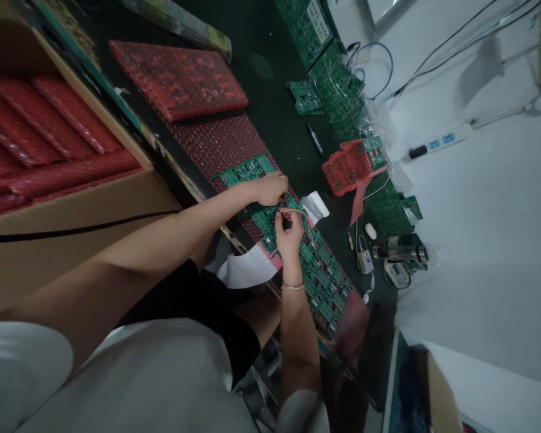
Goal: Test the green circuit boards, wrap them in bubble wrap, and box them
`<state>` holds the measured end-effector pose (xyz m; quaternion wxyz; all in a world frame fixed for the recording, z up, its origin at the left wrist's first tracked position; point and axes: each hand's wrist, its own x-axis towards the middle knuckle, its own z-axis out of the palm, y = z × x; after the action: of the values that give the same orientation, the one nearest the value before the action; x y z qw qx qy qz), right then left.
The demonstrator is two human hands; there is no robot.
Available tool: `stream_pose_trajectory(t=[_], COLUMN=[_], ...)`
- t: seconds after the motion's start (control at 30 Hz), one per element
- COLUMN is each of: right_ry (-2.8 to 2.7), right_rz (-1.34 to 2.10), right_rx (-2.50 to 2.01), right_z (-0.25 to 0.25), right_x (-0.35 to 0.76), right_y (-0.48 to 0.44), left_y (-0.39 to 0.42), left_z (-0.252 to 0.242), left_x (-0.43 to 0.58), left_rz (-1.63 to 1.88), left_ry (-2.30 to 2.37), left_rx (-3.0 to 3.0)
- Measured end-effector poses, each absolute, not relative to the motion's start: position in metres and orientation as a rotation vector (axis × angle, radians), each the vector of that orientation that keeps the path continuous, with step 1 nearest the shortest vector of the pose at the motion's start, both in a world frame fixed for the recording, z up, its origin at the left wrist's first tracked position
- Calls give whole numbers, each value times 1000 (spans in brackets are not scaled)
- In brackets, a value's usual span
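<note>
The person's left hand [272, 187] and right hand [291, 234] are close together over a row of green circuit boards [327, 304]; the boards lie near the edge of the dark table [264, 90], on a sheet of red bubble wrap [216, 141] that shows beyond the end of the row; the left hand is bent down with its fingertips turned under, so whether they are apart or closed on anything I cannot tell; the right thumb and finger curve round towards each other, their tips beside the near end of a thin pale cable [310, 233], but the spot is too small to say whether they pinch it; the cable loops past the right hand and trails along the boards; a white roll [318, 203] is just beyond the hands, and a pen [315, 139] lies farther across the table; a red wrapped package [184, 84] rests over part of the bubble wrap; judging by the pose, the step in hand is fine fingertip work at one spot on the boards, with both hands sharing it; the next move seems to call for a light, steady touch, with the cable kept from snagging on the parts.
</note>
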<state>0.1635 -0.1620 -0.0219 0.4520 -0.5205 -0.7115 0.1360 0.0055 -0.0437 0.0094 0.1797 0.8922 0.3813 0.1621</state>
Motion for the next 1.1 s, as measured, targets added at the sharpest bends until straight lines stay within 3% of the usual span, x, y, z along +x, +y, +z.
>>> stream_pose_trajectory(t=[0.57,0.83,1.1], right_ry=[-1745,-1748,-1389], right_rz=[367,314,232], right_rx=[-1312,-1304,-1300], right_z=[-26,-24,-28], right_x=[164,161,164], right_y=[-162,-165,-162], left_y=[-57,-65,-91], left_z=[25,22,10], left_x=[12,-4,-23], left_rz=[264,396,302], left_ry=[1135,1090,1003], left_rx=[2667,2711,2895])
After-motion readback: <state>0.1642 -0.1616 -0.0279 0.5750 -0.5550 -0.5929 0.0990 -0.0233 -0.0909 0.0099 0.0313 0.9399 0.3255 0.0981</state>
